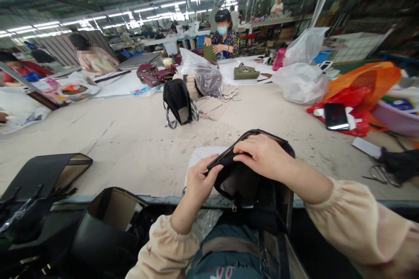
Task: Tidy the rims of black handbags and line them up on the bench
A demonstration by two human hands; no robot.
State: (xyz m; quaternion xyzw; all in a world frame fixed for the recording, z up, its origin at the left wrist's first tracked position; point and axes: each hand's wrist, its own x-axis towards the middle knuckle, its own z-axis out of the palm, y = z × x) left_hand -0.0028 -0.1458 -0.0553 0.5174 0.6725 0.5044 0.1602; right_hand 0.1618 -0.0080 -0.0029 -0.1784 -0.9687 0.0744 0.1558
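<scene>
A black bag [248, 183] with its mouth open is tilted against the table's front edge, close to my body. My left hand [200, 178] pinches the bag's rim at its left corner, thumb inside and fingers outside. Farther right, my right hand [262, 154] grips the same upper edge, its fingertips curled over the rim. A zipper pull [234, 205] hangs on the near side of the opening. Part of a pale flat board [198, 157] shows under the bag on the left. The bag's inside is dark and its contents cannot be made out.
Black bags [104, 222] stand at the lower left. A small black backpack [177, 101] stands mid-table beside beige card pieces [212, 108]. To the right lie a phone [336, 116], a red plastic bag [358, 98] and scissors [379, 173]. A co-worker [225, 39] sits across the table.
</scene>
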